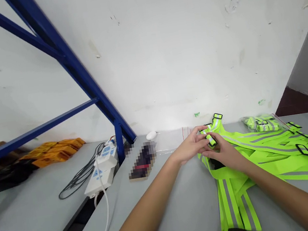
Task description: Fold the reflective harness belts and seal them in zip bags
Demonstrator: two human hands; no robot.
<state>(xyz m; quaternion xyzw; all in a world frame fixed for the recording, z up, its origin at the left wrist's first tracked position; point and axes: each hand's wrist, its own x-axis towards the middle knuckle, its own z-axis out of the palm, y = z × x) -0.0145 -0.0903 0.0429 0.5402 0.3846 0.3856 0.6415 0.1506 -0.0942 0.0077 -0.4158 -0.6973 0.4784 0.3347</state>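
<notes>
My left hand [191, 146] pinches a neon-green reflective strap [210, 139] near its black buckle. From the other side my right hand [227, 153] closes its fingers on the same strap, so the two hands almost meet. Under and beside the right hand lies a spread pile of reflective straps [252, 151], green with grey stripes and several black buckles. Some strap ends [230, 200] hang toward the table's front edge. A dark piece shows partly beneath my right hand, too hidden to name.
A clear bag with folded green straps [265, 123] lies at the back right. Left are a blurred-out object [142, 161], a white earbud-like case [151, 135], a flat clear bag [171, 138], a power strip [101, 173] with cables and a blue metal frame [85, 79]. Part of another person's hand shows far left.
</notes>
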